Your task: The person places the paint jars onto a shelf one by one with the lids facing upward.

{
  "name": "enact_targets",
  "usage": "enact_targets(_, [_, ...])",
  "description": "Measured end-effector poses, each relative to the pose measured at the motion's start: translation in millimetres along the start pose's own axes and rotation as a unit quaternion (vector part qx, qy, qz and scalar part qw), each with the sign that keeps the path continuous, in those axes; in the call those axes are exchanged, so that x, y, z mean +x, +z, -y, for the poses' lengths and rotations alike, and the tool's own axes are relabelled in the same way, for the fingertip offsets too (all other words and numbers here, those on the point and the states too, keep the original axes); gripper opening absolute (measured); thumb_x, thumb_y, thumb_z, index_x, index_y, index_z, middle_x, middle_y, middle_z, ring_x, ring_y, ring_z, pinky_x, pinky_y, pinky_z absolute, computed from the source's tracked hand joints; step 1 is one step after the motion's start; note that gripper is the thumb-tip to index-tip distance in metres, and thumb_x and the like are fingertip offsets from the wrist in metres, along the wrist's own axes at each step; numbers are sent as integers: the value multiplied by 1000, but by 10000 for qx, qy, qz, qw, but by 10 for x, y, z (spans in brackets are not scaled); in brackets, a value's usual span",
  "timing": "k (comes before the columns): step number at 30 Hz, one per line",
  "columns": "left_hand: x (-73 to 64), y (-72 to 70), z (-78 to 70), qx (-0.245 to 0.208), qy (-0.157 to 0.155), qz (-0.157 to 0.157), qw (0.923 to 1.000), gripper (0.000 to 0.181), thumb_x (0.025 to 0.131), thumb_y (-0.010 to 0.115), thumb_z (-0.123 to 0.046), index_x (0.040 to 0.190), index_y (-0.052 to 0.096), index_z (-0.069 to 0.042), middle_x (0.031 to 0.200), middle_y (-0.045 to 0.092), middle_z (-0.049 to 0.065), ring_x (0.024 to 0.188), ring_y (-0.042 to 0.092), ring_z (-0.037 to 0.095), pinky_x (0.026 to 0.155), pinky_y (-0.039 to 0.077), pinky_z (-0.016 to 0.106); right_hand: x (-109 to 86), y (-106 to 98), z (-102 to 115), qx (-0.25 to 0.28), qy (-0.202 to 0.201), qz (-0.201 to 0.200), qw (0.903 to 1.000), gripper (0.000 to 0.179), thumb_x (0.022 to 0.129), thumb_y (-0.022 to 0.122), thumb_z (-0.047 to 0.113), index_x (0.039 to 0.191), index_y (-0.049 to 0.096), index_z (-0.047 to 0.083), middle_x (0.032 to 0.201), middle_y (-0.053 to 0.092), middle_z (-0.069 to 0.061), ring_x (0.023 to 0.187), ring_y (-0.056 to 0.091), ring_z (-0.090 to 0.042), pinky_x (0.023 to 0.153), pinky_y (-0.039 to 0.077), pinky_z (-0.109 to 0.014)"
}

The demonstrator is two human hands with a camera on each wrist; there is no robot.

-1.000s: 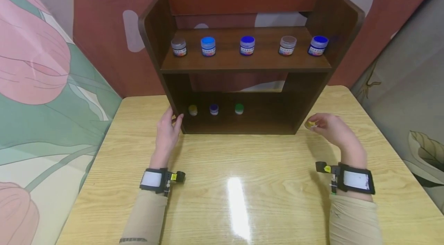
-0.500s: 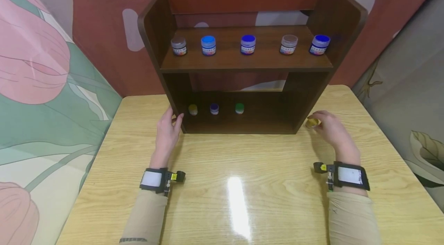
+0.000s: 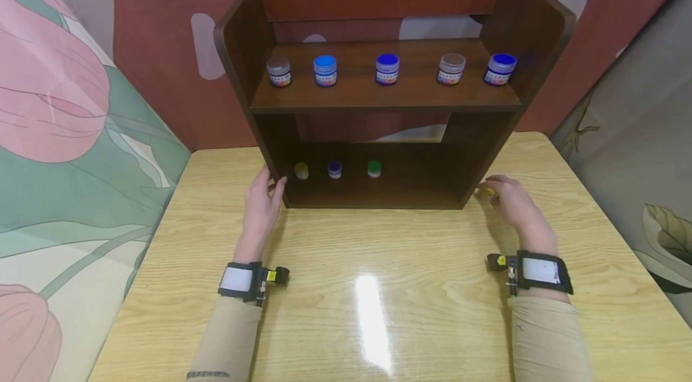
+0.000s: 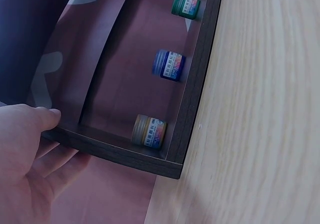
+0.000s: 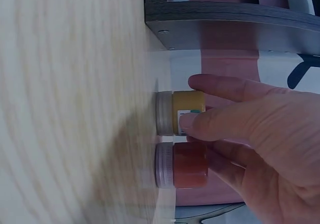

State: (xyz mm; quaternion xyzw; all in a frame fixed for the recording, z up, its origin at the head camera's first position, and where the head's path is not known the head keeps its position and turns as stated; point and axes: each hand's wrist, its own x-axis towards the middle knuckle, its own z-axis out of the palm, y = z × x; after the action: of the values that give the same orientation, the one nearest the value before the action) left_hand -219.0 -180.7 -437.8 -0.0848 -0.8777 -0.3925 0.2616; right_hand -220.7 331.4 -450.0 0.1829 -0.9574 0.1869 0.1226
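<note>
My left hand [image 3: 261, 205] holds the left side panel of the dark brown shelf [image 3: 384, 109], thumb inside and fingers behind it, as the left wrist view shows. My right hand [image 3: 516, 205] is beside the shelf's right side, thumb and index finger pinching a yellow paint jar [image 5: 189, 104]. That jar is upside down, its clear lid against the table. An orange-red paint jar [image 5: 190, 165], also lid down, stands close beside it; the hand hides it in the head view. On the lower shelf stand a yellow jar [image 3: 301, 171], a purple-blue jar [image 3: 334, 169] and a green jar [image 3: 374, 169].
Along the upper board stand several paint jars, among them a light blue jar [image 3: 325, 71], a blue jar [image 3: 387, 69] and a dark blue jar [image 3: 500, 69]. The light wooden table [image 3: 324, 286] carries the shelf. A patterned backdrop [image 3: 157, 57] rises close behind.
My right hand has shifted slightly left with the yellow jar, turning so that its fingers now cover more of it. The left hand keeps its place on the shelf.
</note>
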Motion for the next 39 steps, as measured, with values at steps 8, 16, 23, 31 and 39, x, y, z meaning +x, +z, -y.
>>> enact_targets(8, [1,-4,9,-6,-53,21,10000,27,101,59,-14,126,58,-4,120,67,20,115,66,34,88,62,46,11,30,-7,-46,97,-133,9999,35,75,55,-21,106,67,-12,110,62,-36,103,60,-53,92,50,-64])
enact_targets(16, [-2,0,8,-7,-45,28,10000,27,101,59,-14,126,58,-4,121,67,20,115,66,34,88,62,46,19,55,-5,-114,205,-189,9995,31,77,57,-22,106,65,-13,109,63,-36,102,60,-53,91,50,-64])
enact_targets(23, [-1,-3,-15,-40,-43,-6,10000,27,100,59,-13,125,58,-3,121,67,20,114,66,35,87,62,46,5,41,-7,45,293,-194,9994,29,79,59,-23,105,65,-12,109,64,-35,104,61,-53,92,49,-64])
enact_targets(31, [-1,-6,-21,-84,-26,-30,10000,26,99,60,-10,124,58,-1,120,67,21,113,66,36,87,62,48,-8,-70,57,320,819,173,9960,26,83,63,-17,109,63,-10,112,62,-35,105,58,-51,91,48,-66])
enact_targets(39, [-1,-13,-17,-21,12,-15,10000,26,100,60,-13,125,59,-3,121,68,20,114,66,34,87,62,46,12,-217,129,598,1299,524,9883,26,90,68,-2,113,59,-9,112,62,-34,100,62,-50,86,53,-63])
